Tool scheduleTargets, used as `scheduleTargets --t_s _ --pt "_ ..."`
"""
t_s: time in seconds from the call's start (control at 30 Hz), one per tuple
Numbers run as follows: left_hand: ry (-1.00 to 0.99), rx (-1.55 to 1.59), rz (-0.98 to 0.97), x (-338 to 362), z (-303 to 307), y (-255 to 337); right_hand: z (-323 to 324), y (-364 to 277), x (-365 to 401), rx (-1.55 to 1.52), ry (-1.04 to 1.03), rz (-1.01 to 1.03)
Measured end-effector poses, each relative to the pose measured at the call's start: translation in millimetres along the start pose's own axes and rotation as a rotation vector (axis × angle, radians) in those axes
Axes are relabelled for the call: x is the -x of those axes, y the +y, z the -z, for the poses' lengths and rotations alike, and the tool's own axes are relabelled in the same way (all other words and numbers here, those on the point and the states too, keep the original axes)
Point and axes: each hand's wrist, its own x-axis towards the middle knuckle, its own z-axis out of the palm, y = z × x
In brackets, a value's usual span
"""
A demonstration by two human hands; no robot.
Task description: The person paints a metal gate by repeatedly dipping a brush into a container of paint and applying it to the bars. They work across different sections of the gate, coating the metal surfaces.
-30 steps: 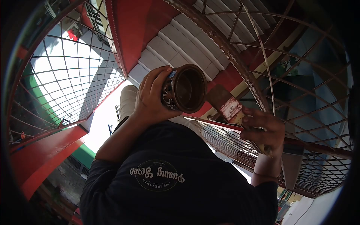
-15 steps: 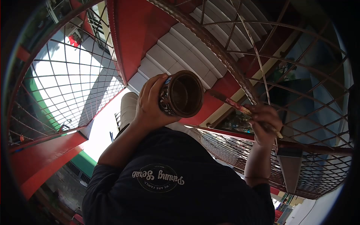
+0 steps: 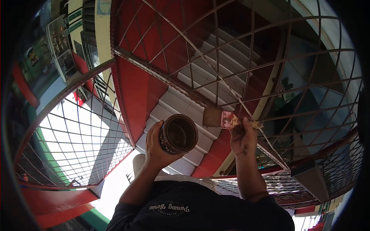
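A left hand curls its fingers around a dark cup, while a right hand, fingers clamped on the handle, raises a brush near a metal grille. The cup looks rigid, best gripped below its rim; the brush seems light, its tip bendable, best held by the handle.

Right fingers hide part of the brush handle; the view's bottom edge crops the shirt.
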Motion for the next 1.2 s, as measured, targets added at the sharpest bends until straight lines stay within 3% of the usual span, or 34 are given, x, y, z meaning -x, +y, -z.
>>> scheduleTargets --t_s 0.23,0.37,0.47,0.53,0.7,0.8,0.83,0.93,0.97,1.1,1.2 --pt "0.014 0.043 0.029 2.2 -2.0 -2.8 -64.7 -41.3 -41.7 0.072 -0.055 0.364" --pt "-0.004 0.033 0.040 11.8 -0.4 -7.3 -103.2 -59.0 -74.8 0.393 -0.205 0.653" --pt "-0.017 0.030 0.064 17.0 3.5 -7.4 -139.5 -76.4 -113.1 0.677 -0.456 0.757" --pt "-0.021 0.017 0.074 19.0 6.9 -6.0 -173.3 -92.3 -126.8 1.013 -0.430 0.722" --pt "0.012 -0.012 0.075 23.5 11.4 -9.0 -242.3 -129.9 -143.0 1.521 -0.496 1.115" --pt "0.035 -0.029 0.084 25.9 13.9 -10.1 -240.7 -128.4 -144.4 1.521 -0.769 1.477" --pt "0.044 -0.034 0.085 26.7 14.6 -10.4 -233.1 -122.1 -137.0 1.715 -0.813 1.481" --pt "0.007 -0.030 0.125 25.7 23.6 -8.2 -210.6 -108.3 -123.4 1.846 -1.080 1.294" --pt "0.012 -0.033 0.124 25.2 23.9 -7.8 -213.9 -115.1 -123.7 1.900 -0.995 1.141" --pt "0.014 -0.024 0.110 25.7 19.9 -7.4 -242.2 -134.1 -140.8 1.598 -0.926 1.336" --pt "0.019 -0.015 0.080 28.8 18.4 -3.4 -237.5 -129.3 -131.5 1.786 -0.957 1.276"
